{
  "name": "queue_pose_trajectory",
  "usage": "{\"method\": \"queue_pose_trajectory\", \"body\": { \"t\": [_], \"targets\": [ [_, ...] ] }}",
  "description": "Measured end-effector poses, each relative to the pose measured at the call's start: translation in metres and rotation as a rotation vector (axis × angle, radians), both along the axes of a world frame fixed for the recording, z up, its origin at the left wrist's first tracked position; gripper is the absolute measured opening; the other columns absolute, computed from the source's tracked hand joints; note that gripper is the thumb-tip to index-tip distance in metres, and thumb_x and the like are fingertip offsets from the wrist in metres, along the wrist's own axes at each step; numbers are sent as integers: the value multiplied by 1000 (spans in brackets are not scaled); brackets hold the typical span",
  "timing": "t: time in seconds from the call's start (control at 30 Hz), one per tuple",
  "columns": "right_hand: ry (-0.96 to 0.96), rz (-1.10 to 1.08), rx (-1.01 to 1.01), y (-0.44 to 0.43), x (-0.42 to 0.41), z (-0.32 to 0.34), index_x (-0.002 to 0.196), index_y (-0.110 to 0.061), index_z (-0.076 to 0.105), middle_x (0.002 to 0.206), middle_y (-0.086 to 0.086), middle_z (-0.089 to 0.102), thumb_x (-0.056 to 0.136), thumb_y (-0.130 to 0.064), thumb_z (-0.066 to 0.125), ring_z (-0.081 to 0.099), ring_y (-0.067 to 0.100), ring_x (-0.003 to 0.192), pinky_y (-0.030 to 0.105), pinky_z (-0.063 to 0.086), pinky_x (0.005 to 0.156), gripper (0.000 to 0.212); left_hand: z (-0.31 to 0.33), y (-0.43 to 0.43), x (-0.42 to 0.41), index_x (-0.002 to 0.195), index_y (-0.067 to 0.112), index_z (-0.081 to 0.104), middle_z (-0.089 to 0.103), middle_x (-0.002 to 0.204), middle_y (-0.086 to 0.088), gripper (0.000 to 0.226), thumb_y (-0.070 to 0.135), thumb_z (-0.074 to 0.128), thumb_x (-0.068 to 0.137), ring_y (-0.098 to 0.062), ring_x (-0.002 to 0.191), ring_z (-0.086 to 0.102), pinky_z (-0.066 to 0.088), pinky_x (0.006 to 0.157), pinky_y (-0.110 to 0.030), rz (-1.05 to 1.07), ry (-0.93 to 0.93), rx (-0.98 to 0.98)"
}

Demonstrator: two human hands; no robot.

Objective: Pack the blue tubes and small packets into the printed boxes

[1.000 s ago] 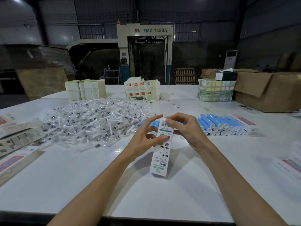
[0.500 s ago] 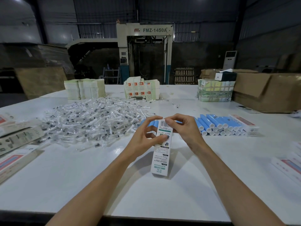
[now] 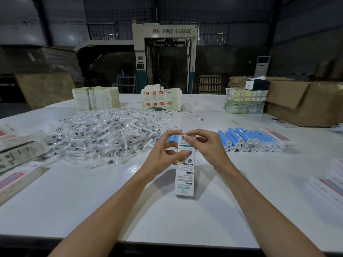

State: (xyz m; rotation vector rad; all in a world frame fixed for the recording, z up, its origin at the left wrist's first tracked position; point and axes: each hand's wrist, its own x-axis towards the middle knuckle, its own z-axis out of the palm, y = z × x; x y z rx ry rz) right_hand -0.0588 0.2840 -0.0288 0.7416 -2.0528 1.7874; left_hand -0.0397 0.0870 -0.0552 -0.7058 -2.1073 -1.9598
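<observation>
The person is standing a long white printed box (image 3: pixel 184 175) on end over the white table (image 3: pixel 89 204), its lower end down near the surface; I cannot tell whether it is touching. The left hand (image 3: pixel 162 156) is gripping the box's upper half, thumb lying across the printed face and fingers curling behind. The right hand (image 3: pixel 208 145) is pinching the top flap between thumb and forefinger, the other fingers arching above. Just right of the hands, blue tubes (image 3: pixel 246 140) are lying in a neat stack, white caps facing the person, with a closed box (image 3: pixel 278 139) touching their right side. To the left, a wide heap of small clear packets (image 3: pixel 104 134) is spreading across the table. Flattened boxes (image 3: pixel 20 154) are lying at the left edge.
</observation>
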Motion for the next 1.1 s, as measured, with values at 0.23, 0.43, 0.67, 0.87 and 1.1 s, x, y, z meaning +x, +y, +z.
{"method": "queue_pose_trajectory", "body": {
  "t": [0.23, 0.43, 0.67, 0.87, 1.1],
  "targets": [
    [-43, 21, -55, 1, -5, -9, 109, -19, 80, 101, 0, 81, 96, -24, 76, 78, 20, 93, 34, 63, 80, 14, -3, 4, 2, 140, 36, 55, 78, 102, -1, 60, 27, 88, 91, -27, 92, 79, 62, 73, -29, 17, 1, 3],
    [-410, 170, -314, -13, -5, -16, 129, -22, 68, 119, 7, 75, 102, -50, 58, 75, 19, 101, 30, 59, 81, 40, -1, 0, -1, 141, 40, 49, 77, 126, -8, 62, 30, 87, 92, -32, 116, 75, 65, 85, -43, 22, -58, 229],
    [-566, 457, -276, -19, 10, -26, 141, -22, 62, 117, 17, 74, 104, -56, 53, 74, 33, 87, 40, 62, 72, 51, -1, 1, 2, 140, 39, 45, 79, 117, -10, 61, 32, 81, 91, -27, 107, 75, 61, 83, -31, 117, -30, 272],
    [-501, 201, -165, 0, 24, -20, 134, -19, 64, 109, 13, 76, 92, -67, 62, 73, 27, 84, 41, 61, 76, 64, -10, 9, -6, 154, 41, 35, 66, 127, 1, 62, 34, 68, 102, -2, 104, 68, 52, 82, -15, 207, 94, -47],
    [-223, -268, 39, 109, 54, 17, 107, -36, 74, 95, -8, 76, 88, -63, 70, 74, 23, 85, 49, 60, 86, 34, -33, 7, -9, 155, 38, 41, 63, 127, 12, 59, 46, 62, 101, -10, 117, 61, 55, 92, -43, 145, 289, -471]
  ]
}}
